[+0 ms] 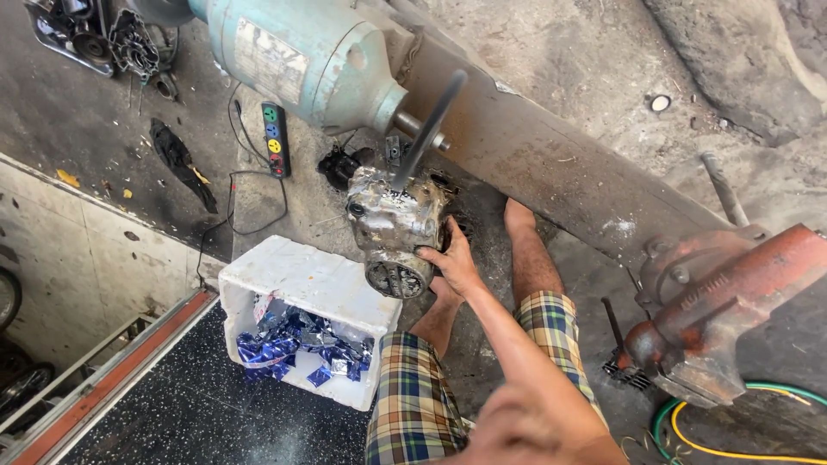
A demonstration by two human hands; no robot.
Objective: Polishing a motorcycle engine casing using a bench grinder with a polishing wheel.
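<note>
My right hand (pixel 450 260) grips the right side of a dirty grey metal engine casing (pixel 392 228) and holds it up in front of me. The top of the casing touches the dark wheel (pixel 431 120) on the shaft of a pale green bench grinder motor (pixel 293 60). The forearm reaches in from the bottom right, over my legs in plaid shorts (pixel 413 396). My left hand does not show anywhere in the frame.
A white foam box (pixel 301 275) with blue foil wrappers stands by my left knee. A rusty red vise (pixel 715 301) juts in at right above green and yellow hoses (pixel 689 426). A power strip (pixel 276 138), a black rag (pixel 181 164) and engine parts (pixel 86 34) lie on the floor.
</note>
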